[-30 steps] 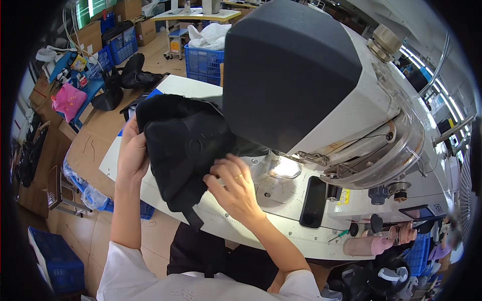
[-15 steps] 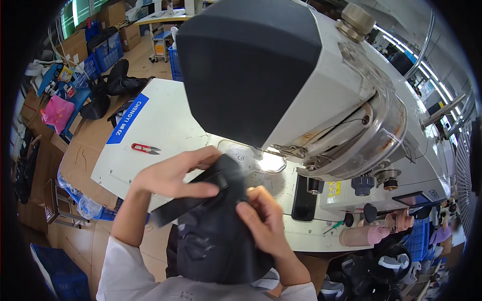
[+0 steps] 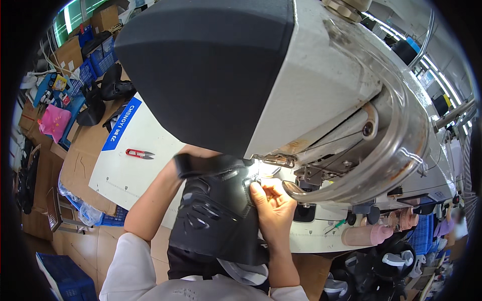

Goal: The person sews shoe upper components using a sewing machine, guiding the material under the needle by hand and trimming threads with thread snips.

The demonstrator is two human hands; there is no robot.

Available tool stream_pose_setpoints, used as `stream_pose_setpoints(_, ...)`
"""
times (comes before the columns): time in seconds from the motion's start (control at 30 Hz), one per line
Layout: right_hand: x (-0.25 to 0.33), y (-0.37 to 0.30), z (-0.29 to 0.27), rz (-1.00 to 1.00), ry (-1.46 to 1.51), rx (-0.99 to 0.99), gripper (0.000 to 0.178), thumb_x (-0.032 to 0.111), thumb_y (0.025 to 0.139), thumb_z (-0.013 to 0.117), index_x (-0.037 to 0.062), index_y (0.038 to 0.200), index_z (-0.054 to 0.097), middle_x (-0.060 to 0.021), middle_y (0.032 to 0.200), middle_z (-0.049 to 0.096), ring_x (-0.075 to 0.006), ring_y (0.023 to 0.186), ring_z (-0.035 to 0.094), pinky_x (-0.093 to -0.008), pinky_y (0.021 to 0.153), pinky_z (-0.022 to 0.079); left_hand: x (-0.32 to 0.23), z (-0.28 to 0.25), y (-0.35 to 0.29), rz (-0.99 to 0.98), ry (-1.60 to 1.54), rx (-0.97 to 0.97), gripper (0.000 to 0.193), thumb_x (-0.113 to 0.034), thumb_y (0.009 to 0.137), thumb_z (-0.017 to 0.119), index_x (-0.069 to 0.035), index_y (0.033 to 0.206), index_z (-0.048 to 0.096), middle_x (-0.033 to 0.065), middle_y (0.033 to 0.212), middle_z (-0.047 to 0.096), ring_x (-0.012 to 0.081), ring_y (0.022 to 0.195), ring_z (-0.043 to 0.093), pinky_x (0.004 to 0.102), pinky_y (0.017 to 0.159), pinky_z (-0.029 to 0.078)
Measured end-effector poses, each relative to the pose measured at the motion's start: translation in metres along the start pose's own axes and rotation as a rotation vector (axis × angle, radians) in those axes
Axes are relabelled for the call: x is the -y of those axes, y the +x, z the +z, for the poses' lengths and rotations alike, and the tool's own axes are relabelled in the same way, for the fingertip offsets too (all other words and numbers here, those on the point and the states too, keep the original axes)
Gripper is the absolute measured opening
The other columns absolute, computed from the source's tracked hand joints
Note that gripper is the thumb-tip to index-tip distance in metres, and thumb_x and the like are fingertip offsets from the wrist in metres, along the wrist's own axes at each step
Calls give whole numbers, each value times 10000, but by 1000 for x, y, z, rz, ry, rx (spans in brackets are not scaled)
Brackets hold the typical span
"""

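Red-handled thread snips (image 3: 139, 153), one pair, lie alone on the white table (image 3: 150, 135) at centre left. Right of them the left forearm slants up from the lower edge; the left hand (image 3: 193, 150) is mostly hidden behind one black shoe upper (image 3: 216, 210), so its grip cannot be told. At centre the right hand (image 3: 273, 208) bends at the wrist, fingers curled and pinching the upper's right edge beside the sewing machine (image 3: 311, 95) filling the upper right.
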State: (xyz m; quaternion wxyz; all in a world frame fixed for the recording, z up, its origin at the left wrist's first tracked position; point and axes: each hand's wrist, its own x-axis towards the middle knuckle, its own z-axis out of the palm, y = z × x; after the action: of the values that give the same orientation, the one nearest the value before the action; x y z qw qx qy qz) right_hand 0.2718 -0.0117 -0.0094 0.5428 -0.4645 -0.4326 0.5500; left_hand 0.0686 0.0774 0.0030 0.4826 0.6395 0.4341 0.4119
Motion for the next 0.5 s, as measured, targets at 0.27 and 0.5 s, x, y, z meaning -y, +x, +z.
stream_pose_setpoints(0.27,-2,-4,7,-61,-24,-28,116,-23,900,669,-48,1004,623,-22,937,602,-57,853,546,-190,786,439,19,-4,-8,62,-28,-24,309,-26,841,665,36,1141,627,90,1050,669,155,977,630,303,870,502)
stream_pose_setpoints(0.5,-5,-9,13,-3,45,-71,122,-39,886,680,-20,981,606,-25,946,597,-65,868,559,-195,793,449,25,-2,3,94,-44,-48,307,-21,838,662,36,1138,628,92,1049,669,157,978,629,304,871,501)
